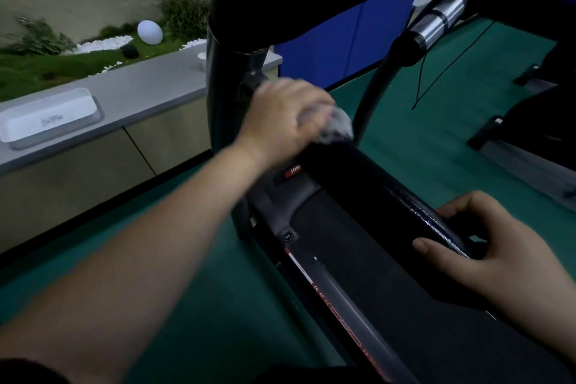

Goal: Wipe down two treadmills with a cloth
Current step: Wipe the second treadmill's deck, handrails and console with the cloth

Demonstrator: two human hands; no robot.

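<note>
- My left hand (pixel 288 112), mid frame, is curled round a scrunched pale cloth (pixel 335 126) & presses it onto the far end of the black handrail (pixel 367 178); hand + cloth are motion-blurred.
- My right hand (pixel 486 246), lower right, grips the near end of the same handrail, thumb on top, fingers wrapped under.
- Handrail runs diagonally from centre to lower right; its near part looks wet/shiny.
- It belongs to the treadmill (pixel 358 262); dark belt + grey side rail w/ red markings sit below the handrail, bottom centre.
- 2nd treadmill (pixel 536 140) partly seen at right edge, on green floor (pixel 436 140).
- Upper left: grey counter (pixel 149 87) w/ white tray (pixel 50 117); behind it plants, white pebbles, white egg-shaped lamp (pixel 150 31).
</note>
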